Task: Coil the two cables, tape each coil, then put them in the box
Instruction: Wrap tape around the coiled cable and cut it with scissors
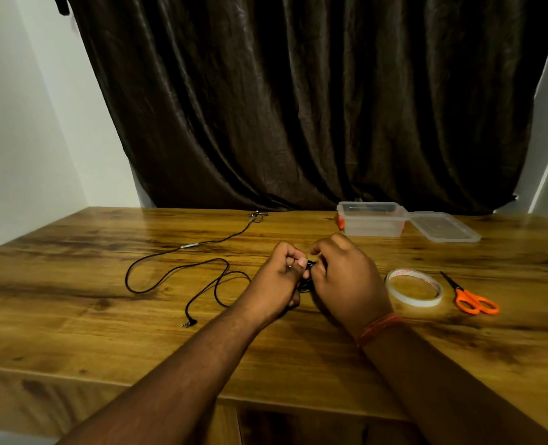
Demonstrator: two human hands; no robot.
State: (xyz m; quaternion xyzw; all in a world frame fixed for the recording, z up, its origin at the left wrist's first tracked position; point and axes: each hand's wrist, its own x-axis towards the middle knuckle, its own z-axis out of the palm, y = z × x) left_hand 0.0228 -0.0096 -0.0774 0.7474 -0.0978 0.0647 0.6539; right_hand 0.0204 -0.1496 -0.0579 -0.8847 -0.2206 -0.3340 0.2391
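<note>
Hands meet mid-table: left hand (pixel 280 273) and right hand (pixel 343 277) pinch small black coil (pixel 306 279); loose cable (pixel 182 271) sprawls left, tape roll (pixel 414 287) beside right.

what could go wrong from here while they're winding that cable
1. The coil is small and pinched between the left hand and right hand; a loosened grip might let it spring open.
2. The tape roll and scissors lie apart on the table, so reaching for them leaves one hand holding the coil.
3. The loose cable loops over itself and may tangle.
</note>
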